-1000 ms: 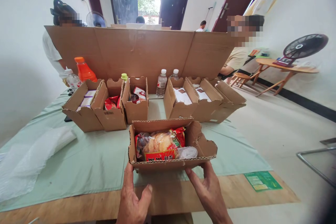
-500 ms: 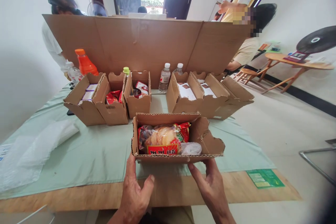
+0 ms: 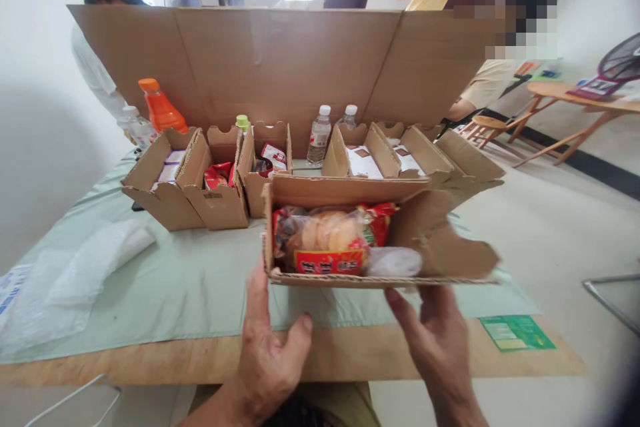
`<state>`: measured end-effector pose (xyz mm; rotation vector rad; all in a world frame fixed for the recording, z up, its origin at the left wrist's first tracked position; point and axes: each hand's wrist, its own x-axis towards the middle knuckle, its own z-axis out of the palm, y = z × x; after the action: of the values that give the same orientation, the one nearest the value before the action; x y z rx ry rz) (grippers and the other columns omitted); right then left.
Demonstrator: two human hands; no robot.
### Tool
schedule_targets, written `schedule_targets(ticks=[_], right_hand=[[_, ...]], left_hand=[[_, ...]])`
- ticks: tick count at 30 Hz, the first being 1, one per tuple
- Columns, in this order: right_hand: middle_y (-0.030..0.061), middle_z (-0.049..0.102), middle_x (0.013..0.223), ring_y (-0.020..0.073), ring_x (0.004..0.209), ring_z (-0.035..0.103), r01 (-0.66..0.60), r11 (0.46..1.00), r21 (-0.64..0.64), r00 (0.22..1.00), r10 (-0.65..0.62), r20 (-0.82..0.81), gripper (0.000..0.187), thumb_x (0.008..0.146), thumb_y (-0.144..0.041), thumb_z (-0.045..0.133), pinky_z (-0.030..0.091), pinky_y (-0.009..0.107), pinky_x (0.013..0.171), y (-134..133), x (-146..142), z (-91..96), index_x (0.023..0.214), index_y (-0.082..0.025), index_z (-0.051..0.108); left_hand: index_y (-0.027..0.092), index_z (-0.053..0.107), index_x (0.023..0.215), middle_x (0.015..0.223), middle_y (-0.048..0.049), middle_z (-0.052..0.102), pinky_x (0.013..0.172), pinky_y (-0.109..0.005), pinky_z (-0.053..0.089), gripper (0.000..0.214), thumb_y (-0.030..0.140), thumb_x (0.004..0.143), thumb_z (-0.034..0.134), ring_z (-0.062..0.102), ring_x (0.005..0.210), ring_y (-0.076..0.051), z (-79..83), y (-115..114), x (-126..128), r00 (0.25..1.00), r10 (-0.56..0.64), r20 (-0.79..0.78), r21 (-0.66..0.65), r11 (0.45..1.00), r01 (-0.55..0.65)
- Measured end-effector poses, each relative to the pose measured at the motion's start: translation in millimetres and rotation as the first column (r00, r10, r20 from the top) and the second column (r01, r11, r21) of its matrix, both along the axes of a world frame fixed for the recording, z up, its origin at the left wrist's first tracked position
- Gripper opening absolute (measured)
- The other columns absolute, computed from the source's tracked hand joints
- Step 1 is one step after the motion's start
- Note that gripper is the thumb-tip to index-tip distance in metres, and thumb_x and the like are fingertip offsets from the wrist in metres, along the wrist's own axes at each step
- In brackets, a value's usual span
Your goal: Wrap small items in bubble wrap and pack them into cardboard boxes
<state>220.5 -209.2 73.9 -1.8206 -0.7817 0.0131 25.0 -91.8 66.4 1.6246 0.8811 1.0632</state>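
An open-topped cardboard box (image 3: 345, 190) is held up in front of me, above the near part of the table. Inside it lie a red and clear bag of rice crackers (image 3: 330, 243) and a white, rolled plastic-looking thing (image 3: 395, 260). My left hand (image 3: 273, 340) grips the box at its left end, thumb apart on the near side. Under the right part of the box, my right hand (image 3: 435, 330) supports it, with the thumb at the near wall. The box hides some fingers of both hands.
Behind stand several cardboard boxes (image 3: 223, 207) with packets, water bottles (image 3: 319, 137), an orange bottle (image 3: 163, 110) and a tall cardboard screen (image 3: 295, 47). Clear plastic wrap (image 3: 80, 280) lies left, a green card (image 3: 517, 333) right. People are beyond the screen.
The cardboard box has risen and come closer, moving somewhat right, with both hands on it. Its right end now reaches farther right. The view has tilted slightly down.
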Motion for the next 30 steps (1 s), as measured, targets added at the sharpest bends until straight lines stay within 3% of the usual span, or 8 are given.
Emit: schedule_targets(ticks=[2,6,11,15,17,20,25,30], right_hand=[[0.0129,0.070,0.125,0.0322,0.123,0.063,0.027,1.000,0.014,0.999,-0.027,0.021,0.048,0.090,-0.047,0.070,0.049,0.047,0.106,-2,0,4.2,0.129,-0.022,0.061],[0.0116,0.074,0.117,0.0305,0.109,0.069,-0.165,0.979,-0.119,0.984,0.171,0.040,0.045,0.090,-0.049,0.067,0.055,0.042,0.093,1,-6,13.3,0.125,-0.022,0.063],[0.0103,0.073,0.111,0.0299,0.103,0.068,0.063,0.992,-0.107,0.992,-0.050,0.120,0.041,0.089,-0.052,0.067,0.054,0.041,0.088,2,-3,18.3,0.118,-0.023,0.063],[0.0081,0.073,0.100,0.0258,0.090,0.068,-0.091,0.984,-0.153,0.984,0.113,0.140,0.036,0.089,-0.049,0.065,0.055,0.037,0.079,7,-4,17.2,0.114,-0.023,0.063],[0.0075,0.073,0.099,0.0251,0.088,0.068,-0.074,0.986,-0.147,0.984,0.096,0.152,0.037,0.089,-0.049,0.066,0.056,0.037,0.078,8,-5,16.1,0.115,-0.022,0.062],[0.0074,0.073,0.099,0.0260,0.091,0.069,0.062,0.993,-0.102,0.981,-0.042,0.189,0.039,0.089,-0.049,0.067,0.055,0.037,0.079,5,-5,11.3,0.116,-0.020,0.063],[0.0066,0.073,0.101,0.0239,0.091,0.069,-0.106,0.992,-0.071,0.985,0.114,0.132,0.034,0.090,-0.043,0.068,0.056,0.034,0.078,8,-11,-3.2,0.116,-0.021,0.063],[0.0107,0.073,0.110,0.0287,0.102,0.069,-0.063,0.997,-0.038,0.991,0.067,0.113,0.039,0.090,-0.042,0.070,0.055,0.043,0.090,3,-4,-21.1,0.122,-0.020,0.063]], left_hand=[[0.019,0.040,0.155,0.153,-0.0170,0.050,0.126,-0.054,0.030,0.077,0.030,0.086,0.071,0.044,0.146,-0.037,1.4,0,-1,1.000,-0.025,-0.012,-0.001,1.000,0.025],[0.020,0.040,0.153,0.150,-0.0147,0.052,0.126,-0.052,0.031,0.074,0.030,0.087,0.071,0.047,0.142,-0.034,-1.6,8,-9,0.988,0.154,0.005,0.013,0.988,-0.154],[0.021,0.043,0.151,0.152,-0.0153,0.051,0.126,-0.050,0.031,0.072,0.031,0.085,0.073,0.044,0.146,-0.035,-10.2,7,-11,0.997,0.064,-0.033,-0.054,0.996,-0.066],[0.019,0.042,0.151,0.142,-0.0145,0.056,0.124,-0.050,0.034,0.069,0.029,0.089,0.069,0.047,0.143,-0.034,-9.0,10,-12,0.989,0.145,-0.037,-0.019,0.989,-0.146],[0.020,0.041,0.151,0.142,-0.0138,0.056,0.123,-0.049,0.034,0.068,0.027,0.089,0.069,0.048,0.142,-0.033,-9.7,10,-11,0.990,0.135,-0.029,0.007,0.991,-0.135],[0.021,0.044,0.150,0.147,-0.0134,0.055,0.123,-0.047,0.035,0.066,0.027,0.089,0.069,0.047,0.143,-0.032,-15.9,7,-12,0.998,0.058,-0.036,0.019,0.998,-0.058],[0.020,0.041,0.152,0.149,-0.0142,0.053,0.126,-0.050,0.030,0.071,0.028,0.088,0.070,0.046,0.144,-0.033,-25.5,7,-18,0.985,0.167,-0.034,0.012,0.986,-0.166],[0.019,0.045,0.148,0.146,-0.0158,0.054,0.126,-0.050,0.033,0.072,0.031,0.083,0.074,0.048,0.143,-0.035,-47.2,-1,-20,0.988,0.149,-0.031,-0.025,0.988,-0.150]])
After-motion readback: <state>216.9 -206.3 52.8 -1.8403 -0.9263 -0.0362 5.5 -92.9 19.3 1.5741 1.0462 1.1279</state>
